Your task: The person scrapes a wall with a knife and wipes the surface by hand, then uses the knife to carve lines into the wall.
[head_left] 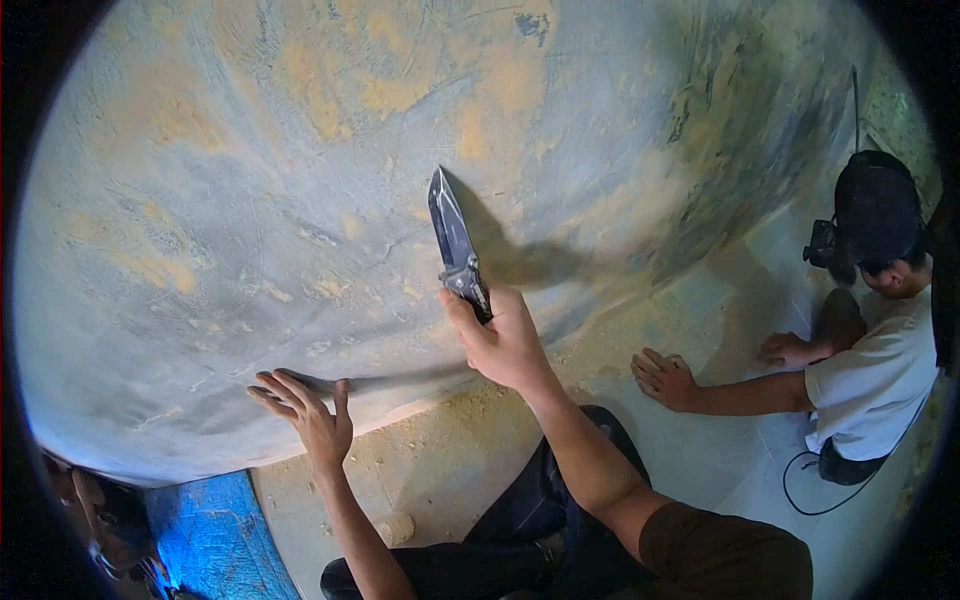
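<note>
A folding knife with a dark blade points up at the wall, its tip right at the patchy surface. Its handle is wrapped in my right hand, closed with the thumb along the side. The wall is grey-blue with yellowish patches and many scratches. Low on the wall, at the left, my left hand is open, fingers stretched and spread close against the surface. The fingertips look dusty.
Yellowish crumbs lie on the floor along the wall's foot. A small pale cylinder stands near my left forearm. A blue sheet lies at lower left. At right crouches another person, with a cable close by.
</note>
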Demonstrator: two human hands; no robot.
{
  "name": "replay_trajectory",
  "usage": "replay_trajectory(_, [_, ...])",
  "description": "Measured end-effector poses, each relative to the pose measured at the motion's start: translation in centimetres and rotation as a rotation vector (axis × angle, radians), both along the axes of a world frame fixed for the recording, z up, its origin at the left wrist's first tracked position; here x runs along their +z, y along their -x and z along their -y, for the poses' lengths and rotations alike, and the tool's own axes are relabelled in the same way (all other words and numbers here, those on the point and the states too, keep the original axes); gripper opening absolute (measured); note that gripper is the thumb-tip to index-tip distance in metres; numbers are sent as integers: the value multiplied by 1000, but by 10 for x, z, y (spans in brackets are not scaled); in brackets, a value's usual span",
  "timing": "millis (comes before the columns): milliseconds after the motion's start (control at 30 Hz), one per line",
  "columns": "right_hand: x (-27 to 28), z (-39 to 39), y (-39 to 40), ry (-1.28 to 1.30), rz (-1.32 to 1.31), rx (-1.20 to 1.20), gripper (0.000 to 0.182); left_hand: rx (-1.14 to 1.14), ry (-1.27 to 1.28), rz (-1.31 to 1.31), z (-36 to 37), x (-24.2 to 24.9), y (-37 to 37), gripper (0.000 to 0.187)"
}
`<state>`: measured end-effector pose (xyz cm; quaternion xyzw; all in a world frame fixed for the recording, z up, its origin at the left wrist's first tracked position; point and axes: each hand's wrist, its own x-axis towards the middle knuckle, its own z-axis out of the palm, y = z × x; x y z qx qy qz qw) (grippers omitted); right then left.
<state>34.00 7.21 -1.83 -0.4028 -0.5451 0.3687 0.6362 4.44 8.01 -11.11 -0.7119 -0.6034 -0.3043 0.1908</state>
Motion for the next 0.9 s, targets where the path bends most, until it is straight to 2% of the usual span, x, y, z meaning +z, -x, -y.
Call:
replay_trajectory(167, [-4, -1, 0, -41, 5, -17, 17, -17, -25, 1, -1, 2, -1, 99])
replay_trajectory(267, [6, -4, -3, 46, 37, 37, 16, -12, -32, -19, 1, 1, -1, 99])
replay_trajectory(467, [-21, -10, 1, -99, -144, -14, 21, -19, -30, -18, 0, 1, 1, 98])
replay_trajectory(600, [-2, 6, -23, 65, -262, 62, 20, -15, -13, -2, 0, -1, 1, 98])
replay_trajectory(700, [12, 14, -32, 168, -327, 17, 21, -22, -24, -8, 0, 0, 0, 97])
replay_trajectory(900, [7, 14, -40, 118, -307, 116, 21, -4, -13, -4, 0, -1, 1, 98])
